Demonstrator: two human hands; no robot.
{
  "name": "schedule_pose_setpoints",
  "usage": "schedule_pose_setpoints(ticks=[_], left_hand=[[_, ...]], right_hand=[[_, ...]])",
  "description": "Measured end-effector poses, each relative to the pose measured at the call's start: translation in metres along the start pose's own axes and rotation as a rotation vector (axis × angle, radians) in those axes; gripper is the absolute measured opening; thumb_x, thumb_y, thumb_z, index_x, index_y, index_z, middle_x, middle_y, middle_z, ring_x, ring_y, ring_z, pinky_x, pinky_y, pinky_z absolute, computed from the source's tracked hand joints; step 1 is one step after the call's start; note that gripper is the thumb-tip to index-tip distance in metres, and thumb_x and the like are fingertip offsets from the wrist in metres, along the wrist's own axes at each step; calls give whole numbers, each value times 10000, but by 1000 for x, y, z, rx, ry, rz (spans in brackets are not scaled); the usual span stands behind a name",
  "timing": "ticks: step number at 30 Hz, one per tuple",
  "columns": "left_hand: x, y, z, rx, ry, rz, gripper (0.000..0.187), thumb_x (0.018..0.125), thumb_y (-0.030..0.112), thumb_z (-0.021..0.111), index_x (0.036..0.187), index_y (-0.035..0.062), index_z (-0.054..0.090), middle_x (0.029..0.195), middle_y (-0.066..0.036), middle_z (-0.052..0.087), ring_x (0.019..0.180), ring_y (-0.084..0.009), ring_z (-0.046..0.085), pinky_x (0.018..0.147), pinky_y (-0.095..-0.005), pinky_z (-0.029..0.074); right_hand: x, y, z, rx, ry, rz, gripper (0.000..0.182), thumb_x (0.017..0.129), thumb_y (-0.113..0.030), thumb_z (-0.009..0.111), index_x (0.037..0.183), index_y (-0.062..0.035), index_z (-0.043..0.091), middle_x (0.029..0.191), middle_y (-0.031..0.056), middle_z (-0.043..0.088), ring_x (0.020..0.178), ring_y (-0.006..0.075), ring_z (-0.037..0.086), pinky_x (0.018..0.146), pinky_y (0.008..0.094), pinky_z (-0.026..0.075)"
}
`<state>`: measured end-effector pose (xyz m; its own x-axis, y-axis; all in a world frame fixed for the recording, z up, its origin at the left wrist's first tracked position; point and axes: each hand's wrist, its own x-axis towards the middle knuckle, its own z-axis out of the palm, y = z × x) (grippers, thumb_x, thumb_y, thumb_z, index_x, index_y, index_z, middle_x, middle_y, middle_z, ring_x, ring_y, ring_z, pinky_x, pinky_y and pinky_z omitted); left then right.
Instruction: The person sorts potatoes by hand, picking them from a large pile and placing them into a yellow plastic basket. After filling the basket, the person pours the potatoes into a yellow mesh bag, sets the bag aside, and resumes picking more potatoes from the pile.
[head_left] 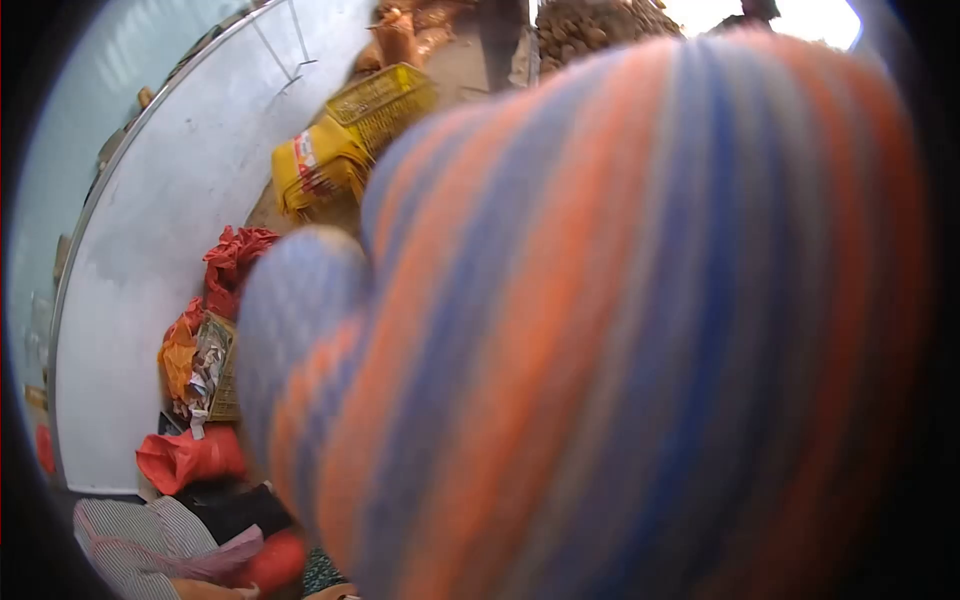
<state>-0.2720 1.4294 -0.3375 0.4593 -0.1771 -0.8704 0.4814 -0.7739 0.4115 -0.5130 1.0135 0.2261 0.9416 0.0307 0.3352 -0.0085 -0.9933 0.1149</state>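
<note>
A gloved hand (590,330) fills most of the head view, very near the camera and blurred. It appears to be my right hand, in a knitted glove with orange, blue and grey stripes. Its thumb sticks up at the left side. The other fingers cannot be made out, so whether they are closed or hold anything does not show. My left hand is not in view. Behind the glove's left edge are a yellow plastic crate (385,100) and folded yellow sacks (318,165).
Red bags (236,262) and a crate of scraps (215,365) line the white wall panel (150,260). A person in striped clothing (140,540) is at lower left, near a red bag (195,457). Brown, potato-like produce (590,28) is heaped at the back.
</note>
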Motion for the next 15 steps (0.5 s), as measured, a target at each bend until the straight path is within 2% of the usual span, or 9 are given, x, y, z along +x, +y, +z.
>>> schedule_pose_setpoints(ticks=[3,10,13,15], left_hand=[[-51,28,-19,-3,26,-141,287,1014,317,542,1188,127,667,1186,-81,666,1068,-297,602,951,-513,477],[26,7,-8,-335,147,65,303,975,332,583,1213,150,632,867,-26,639,636,-176,584,529,-361,503],[44,35,-14,-328,123,33,301,974,328,581,1196,133,640,901,-48,651,683,-195,603,572,-377,519],[73,55,-25,-65,68,152,281,973,285,565,1162,99,658,940,-86,673,744,-225,633,632,-387,537]], right_hand=[[20,52,11,24,8,20,429,791,-171,733,1208,-86,676,742,63,603,603,250,564,538,355,438],[94,161,27,21,28,141,425,806,-160,721,1220,-79,664,770,58,605,634,236,565,567,346,442],[128,196,31,5,51,200,424,812,-156,716,1225,-76,659,782,56,606,647,230,565,579,342,444],[153,213,34,-28,69,227,423,817,-153,713,1228,-74,655,790,55,607,656,226,565,588,339,446]])
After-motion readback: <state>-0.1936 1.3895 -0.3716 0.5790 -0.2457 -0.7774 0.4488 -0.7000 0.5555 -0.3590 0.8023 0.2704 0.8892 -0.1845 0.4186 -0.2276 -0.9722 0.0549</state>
